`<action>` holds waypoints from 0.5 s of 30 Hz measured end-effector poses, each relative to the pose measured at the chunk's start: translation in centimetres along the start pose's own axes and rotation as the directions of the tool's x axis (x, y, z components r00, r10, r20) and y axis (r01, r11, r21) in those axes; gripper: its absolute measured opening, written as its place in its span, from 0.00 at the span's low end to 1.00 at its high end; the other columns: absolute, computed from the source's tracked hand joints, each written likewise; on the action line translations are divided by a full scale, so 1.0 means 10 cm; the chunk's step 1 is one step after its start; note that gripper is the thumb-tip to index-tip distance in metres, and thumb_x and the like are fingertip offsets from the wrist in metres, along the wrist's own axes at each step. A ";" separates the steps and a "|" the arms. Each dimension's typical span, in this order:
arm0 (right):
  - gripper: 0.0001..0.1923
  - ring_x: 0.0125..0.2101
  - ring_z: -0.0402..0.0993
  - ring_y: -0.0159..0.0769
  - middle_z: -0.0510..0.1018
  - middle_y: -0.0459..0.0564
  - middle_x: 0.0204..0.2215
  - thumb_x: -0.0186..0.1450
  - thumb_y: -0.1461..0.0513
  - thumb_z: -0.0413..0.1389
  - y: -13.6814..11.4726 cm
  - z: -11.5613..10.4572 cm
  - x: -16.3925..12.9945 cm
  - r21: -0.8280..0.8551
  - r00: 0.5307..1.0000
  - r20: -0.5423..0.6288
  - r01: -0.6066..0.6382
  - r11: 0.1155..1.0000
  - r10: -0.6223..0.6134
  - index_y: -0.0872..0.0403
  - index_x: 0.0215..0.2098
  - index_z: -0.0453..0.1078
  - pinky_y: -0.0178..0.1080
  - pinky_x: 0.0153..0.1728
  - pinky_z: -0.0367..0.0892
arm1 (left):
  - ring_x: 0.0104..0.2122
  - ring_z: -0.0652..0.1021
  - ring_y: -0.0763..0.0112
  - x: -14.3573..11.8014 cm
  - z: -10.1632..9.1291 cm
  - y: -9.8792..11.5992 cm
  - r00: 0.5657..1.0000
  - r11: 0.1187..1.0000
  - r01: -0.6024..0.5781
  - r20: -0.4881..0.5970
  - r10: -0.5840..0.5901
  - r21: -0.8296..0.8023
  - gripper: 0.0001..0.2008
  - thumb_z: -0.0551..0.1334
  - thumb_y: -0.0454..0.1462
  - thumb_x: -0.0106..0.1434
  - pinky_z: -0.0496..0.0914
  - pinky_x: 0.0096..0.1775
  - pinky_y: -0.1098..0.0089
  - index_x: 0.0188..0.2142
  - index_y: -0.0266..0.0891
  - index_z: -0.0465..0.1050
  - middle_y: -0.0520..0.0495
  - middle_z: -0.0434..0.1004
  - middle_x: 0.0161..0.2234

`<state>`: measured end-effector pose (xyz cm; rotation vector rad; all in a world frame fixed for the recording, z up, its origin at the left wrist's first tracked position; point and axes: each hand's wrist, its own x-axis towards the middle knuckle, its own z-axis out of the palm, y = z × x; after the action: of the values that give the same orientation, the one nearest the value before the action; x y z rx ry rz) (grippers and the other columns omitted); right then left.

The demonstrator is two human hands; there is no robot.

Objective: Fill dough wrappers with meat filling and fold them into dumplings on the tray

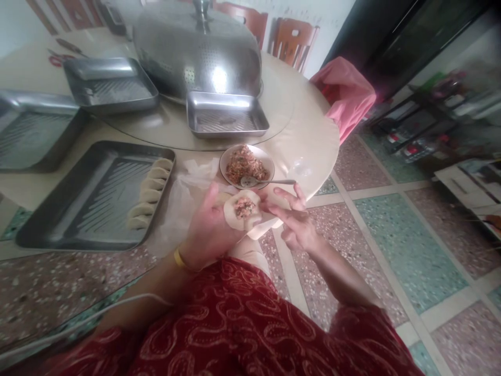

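Note:
A round dumpling wrapper (232, 217) lies flat across the fingers of my left hand (209, 230), whose thumb points up beside it. A small mound of minced filling (245, 207) sits in the middle of the wrapper. My right hand (295, 219) is at the wrapper's right edge, fingers stretched and spread, the fingertips at or touching the rim. Just beyond stands a bowl (224, 168) of minced filling, with a spoon (279, 181) resting in it, its handle pointing right. To the left, folded dumplings (151, 185) line the right side of a large metal tray (58, 232).
Smaller metal trays (230, 99) stand around a big perforated metal dome (199, 57) on the round table (305, 120). Crumpled plastic (178, 209) lies between tray and bowl. A pink cloth (348, 91) drapes at the table's right. A white cable (117, 302) crosses my left forearm.

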<state>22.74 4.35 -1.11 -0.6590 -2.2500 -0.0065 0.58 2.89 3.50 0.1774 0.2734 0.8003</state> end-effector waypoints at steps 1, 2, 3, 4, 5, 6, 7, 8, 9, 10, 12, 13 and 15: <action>0.29 0.65 0.60 0.38 0.81 0.39 0.48 0.71 0.44 0.37 0.00 0.00 -0.02 -0.004 1.000 -0.017 0.001 1.000 -0.002 0.39 0.68 0.50 0.54 0.71 0.36 | 0.60 0.69 0.54 0.00 0.00 0.00 1.000 1.000 -0.001 -0.007 0.001 -0.004 0.39 0.41 0.59 0.67 0.61 0.60 0.58 0.56 0.31 0.69 0.36 0.78 0.50; 0.29 0.64 0.62 0.39 0.81 0.39 0.48 0.71 0.44 0.38 0.00 0.00 -0.04 -0.005 1.000 -0.024 -0.003 1.000 0.003 0.38 0.67 0.51 0.55 0.71 0.37 | 0.60 0.69 0.55 0.00 0.00 0.00 1.000 1.000 -0.003 -0.011 0.003 -0.007 0.38 0.41 0.59 0.68 0.61 0.60 0.58 0.57 0.32 0.68 0.36 0.77 0.51; 0.29 0.63 0.64 0.40 0.81 0.39 0.48 0.70 0.42 0.38 0.00 0.01 -0.05 -0.003 1.000 -0.019 -0.013 1.000 0.013 0.37 0.67 0.51 0.56 0.71 0.37 | 0.60 0.69 0.56 0.00 0.00 0.00 1.000 1.000 -0.005 -0.010 0.004 -0.009 0.38 0.41 0.59 0.68 0.61 0.60 0.59 0.57 0.32 0.68 0.37 0.77 0.51; 0.30 0.63 0.64 0.41 0.81 0.39 0.48 0.69 0.41 0.39 0.00 0.01 -0.07 -0.001 1.000 0.002 -0.025 1.000 0.025 0.36 0.67 0.51 0.58 0.71 0.38 | 0.60 0.70 0.57 0.00 0.00 0.00 1.000 1.000 -0.003 -0.005 0.003 -0.010 0.37 0.41 0.59 0.68 0.62 0.60 0.59 0.58 0.33 0.67 0.37 0.77 0.51; 0.31 0.63 0.64 0.43 0.80 0.39 0.49 0.69 0.40 0.40 0.00 0.02 -0.07 -0.003 0.999 0.028 -0.032 0.999 0.032 0.35 0.67 0.51 0.60 0.70 0.38 | 0.59 0.70 0.57 0.00 -0.01 0.00 1.000 1.000 -0.002 0.010 0.002 -0.011 0.37 0.41 0.59 0.67 0.63 0.59 0.59 0.58 0.34 0.67 0.37 0.77 0.52; 0.31 0.63 0.63 0.43 0.80 0.39 0.49 0.68 0.40 0.40 0.00 0.02 -0.08 -0.009 0.998 0.048 -0.029 1.000 0.029 0.35 0.67 0.50 0.61 0.70 0.37 | 0.59 0.71 0.56 0.01 -0.02 0.00 1.000 1.000 0.000 0.029 0.000 -0.009 0.38 0.42 0.60 0.67 0.64 0.58 0.60 0.58 0.33 0.67 0.37 0.77 0.52; 0.31 0.63 0.63 0.43 0.80 0.39 0.50 0.68 0.41 0.41 0.01 0.02 -0.08 -0.019 0.999 0.050 -0.017 1.000 0.018 0.36 0.67 0.50 0.60 0.70 0.36 | 0.59 0.71 0.56 0.01 -0.03 0.00 0.999 1.000 0.000 0.050 0.000 -0.008 0.38 0.42 0.60 0.67 0.66 0.57 0.60 0.58 0.33 0.67 0.36 0.77 0.52; 0.31 0.63 0.63 0.42 0.80 0.40 0.50 0.69 0.41 0.41 0.01 0.02 -0.08 -0.034 0.999 0.033 -0.005 0.999 0.006 0.37 0.68 0.50 0.59 0.71 0.35 | 0.58 0.72 0.56 0.01 -0.04 0.00 0.998 1.000 0.004 0.069 -0.003 -0.009 0.38 0.42 0.59 0.67 0.67 0.56 0.60 0.58 0.32 0.67 0.35 0.76 0.52; 0.31 0.63 0.62 0.42 0.80 0.40 0.50 0.69 0.42 0.41 0.01 0.02 -0.07 -0.052 1.000 0.010 0.001 0.999 0.000 0.38 0.68 0.49 0.58 0.71 0.34 | 0.58 0.72 0.56 0.01 -0.04 0.00 0.996 1.000 0.010 0.084 -0.009 -0.013 0.38 0.42 0.59 0.67 0.67 0.55 0.61 0.58 0.31 0.66 0.35 0.76 0.53; 0.31 0.64 0.62 0.41 0.80 0.40 0.50 0.70 0.43 0.40 0.01 0.01 -0.07 -0.070 1.000 -0.015 -0.004 0.998 0.003 0.38 0.68 0.49 0.57 0.71 0.33 | 0.58 0.72 0.56 0.01 -0.05 0.00 0.995 1.000 0.018 0.096 -0.016 -0.020 0.38 0.42 0.59 0.68 0.68 0.55 0.61 0.59 0.31 0.66 0.35 0.76 0.53; 0.31 0.63 0.63 0.42 0.79 0.39 0.51 0.69 0.42 0.39 0.00 0.00 -0.06 -0.097 0.999 -0.031 -0.027 0.995 0.024 0.37 0.68 0.50 0.56 0.71 0.34 | 0.58 0.72 0.57 0.01 -0.05 0.00 0.993 0.999 0.039 0.109 -0.035 -0.038 0.37 0.44 0.58 0.67 0.67 0.55 0.62 0.60 0.33 0.65 0.37 0.76 0.54; 0.31 0.63 0.63 0.42 0.79 0.39 0.51 0.69 0.42 0.38 0.00 0.00 -0.05 -0.106 0.999 -0.022 -0.035 0.994 0.033 0.37 0.68 0.50 0.57 0.71 0.35 | 0.59 0.72 0.57 0.01 -0.05 0.01 0.993 0.998 0.047 0.112 -0.042 -0.043 0.37 0.44 0.59 0.67 0.67 0.55 0.62 0.60 0.33 0.65 0.37 0.75 0.54; 0.31 0.62 0.65 0.42 0.79 0.39 0.51 0.69 0.41 0.37 -0.01 0.01 -0.06 -0.103 1.000 -0.010 -0.031 0.994 0.030 0.36 0.68 0.50 0.57 0.71 0.37 | 0.59 0.71 0.56 0.01 -0.04 0.01 0.994 0.998 0.046 0.106 -0.041 -0.044 0.39 0.43 0.59 0.67 0.66 0.56 0.61 0.61 0.31 0.64 0.36 0.75 0.54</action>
<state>22.94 4.03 -1.59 -0.7464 -2.2427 -0.1110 0.45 3.07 3.17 0.1694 0.1588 0.7510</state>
